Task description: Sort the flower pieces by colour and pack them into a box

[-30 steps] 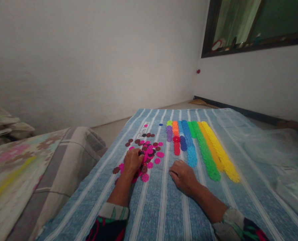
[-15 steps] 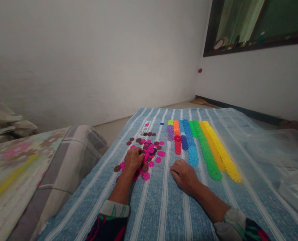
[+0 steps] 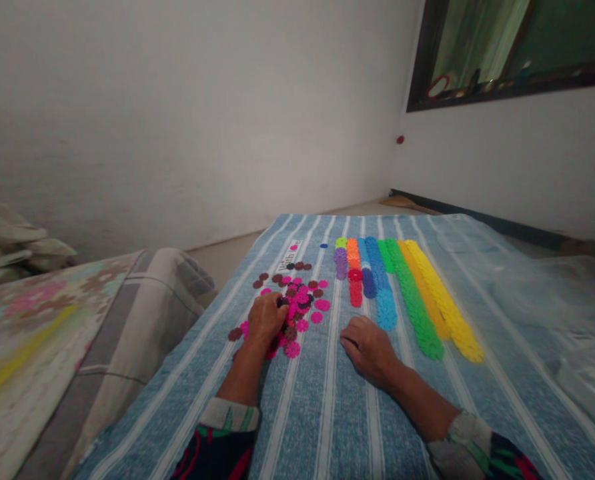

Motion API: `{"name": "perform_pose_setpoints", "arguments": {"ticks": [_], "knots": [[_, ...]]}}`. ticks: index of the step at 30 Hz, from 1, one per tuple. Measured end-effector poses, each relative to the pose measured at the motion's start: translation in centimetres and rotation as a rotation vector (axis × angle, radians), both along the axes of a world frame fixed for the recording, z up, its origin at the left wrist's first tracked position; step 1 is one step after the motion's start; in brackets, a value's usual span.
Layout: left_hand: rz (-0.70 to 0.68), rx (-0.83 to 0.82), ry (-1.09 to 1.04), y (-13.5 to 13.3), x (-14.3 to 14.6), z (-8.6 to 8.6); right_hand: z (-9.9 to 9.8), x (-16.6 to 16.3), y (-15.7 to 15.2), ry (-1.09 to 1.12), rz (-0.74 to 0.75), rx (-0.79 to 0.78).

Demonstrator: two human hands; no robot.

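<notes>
My left hand (image 3: 266,319) buries its fingertips in the discs (image 3: 305,298), grip impossible to tell; right hand (image 3: 370,347) rests curled shut on the cloth (image 3: 327,413).

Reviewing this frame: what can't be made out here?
Head view:
Left hand: curled fingers hide whether it grips a disc from the pile.
Right hand: its back hides anything beneath.
Label: print too small.
Plastic: blurred, cut by the right edge.
</notes>
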State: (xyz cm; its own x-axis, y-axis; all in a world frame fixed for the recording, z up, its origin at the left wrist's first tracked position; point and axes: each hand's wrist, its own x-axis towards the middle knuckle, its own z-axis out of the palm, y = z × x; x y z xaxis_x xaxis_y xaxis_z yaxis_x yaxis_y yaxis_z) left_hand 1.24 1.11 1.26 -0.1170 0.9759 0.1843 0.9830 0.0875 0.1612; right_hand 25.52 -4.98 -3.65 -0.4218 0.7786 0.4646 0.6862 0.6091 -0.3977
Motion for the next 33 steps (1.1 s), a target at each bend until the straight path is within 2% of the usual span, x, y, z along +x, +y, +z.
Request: {"name": "perform_pose_setpoints", "arguments": {"ticks": [33], "knots": [[0.002, 0.025, -0.007, -0.19, -0.18, -0.46, 0.06, -0.01, 0.0, -0.014, -0.007, -0.015]]}}
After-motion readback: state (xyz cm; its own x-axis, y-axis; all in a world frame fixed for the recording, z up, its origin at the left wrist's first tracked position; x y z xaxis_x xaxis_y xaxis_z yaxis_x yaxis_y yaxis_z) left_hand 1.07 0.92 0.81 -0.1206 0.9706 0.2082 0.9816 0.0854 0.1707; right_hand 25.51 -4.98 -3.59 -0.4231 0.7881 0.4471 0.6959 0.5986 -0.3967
